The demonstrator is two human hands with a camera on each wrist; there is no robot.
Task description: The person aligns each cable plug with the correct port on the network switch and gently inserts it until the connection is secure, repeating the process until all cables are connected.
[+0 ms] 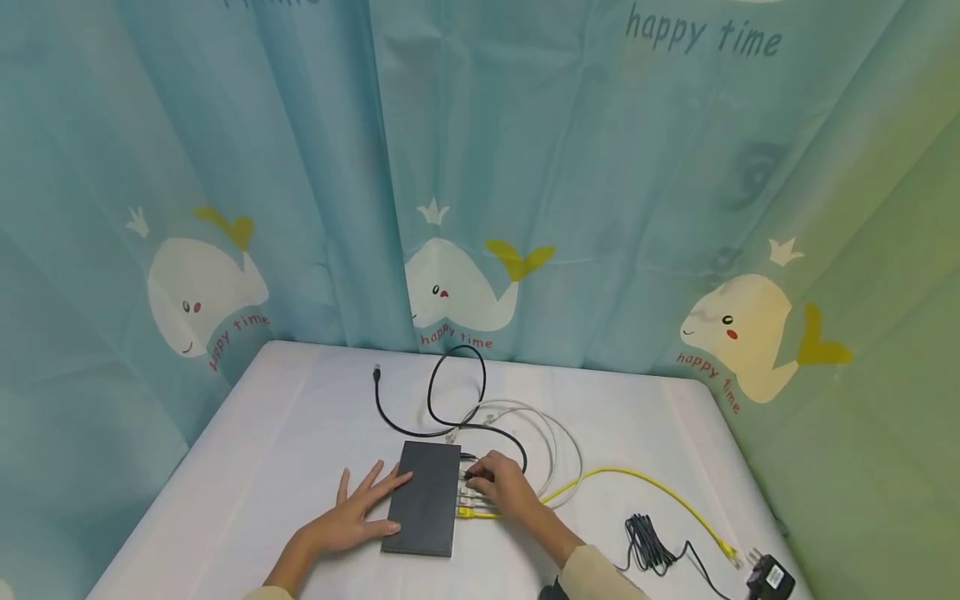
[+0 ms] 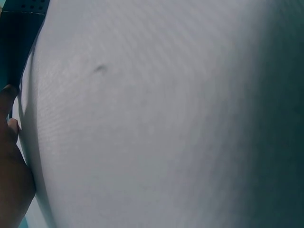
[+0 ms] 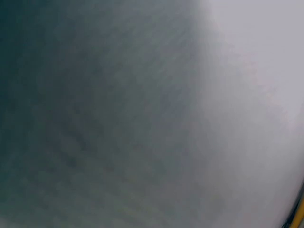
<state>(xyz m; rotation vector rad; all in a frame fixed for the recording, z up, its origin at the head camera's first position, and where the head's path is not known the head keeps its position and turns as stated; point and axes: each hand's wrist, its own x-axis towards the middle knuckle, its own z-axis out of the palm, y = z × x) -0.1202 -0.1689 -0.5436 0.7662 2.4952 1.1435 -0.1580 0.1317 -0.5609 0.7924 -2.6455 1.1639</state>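
A flat black network switch (image 1: pixel 423 500) lies on the white table. My left hand (image 1: pixel 352 515) rests on its left side with fingers spread; in the left wrist view, part of that hand (image 2: pixel 12 171) shows beside the dark box edge (image 2: pixel 21 42). At the box's right side, my right hand (image 1: pixel 513 492) pinches the plug end of a black network cable (image 1: pixel 525 454). Below those fingers, white cables (image 1: pixel 573 450) and a yellow cable (image 1: pixel 652 479) run into the ports. A thin black plug (image 1: pixel 468 456) sits in the upper corner. My fingers partly hide the pinched plug.
The black cable's other plug (image 1: pixel 377 373) lies toward the back left. At the front right are a coiled black cord (image 1: pixel 647 542) and a power adapter (image 1: pixel 771 579). The yellow cable's loose plug (image 1: pixel 731 553) lies near the adapter. A whale-print curtain (image 1: pixel 480 167) surrounds the table.
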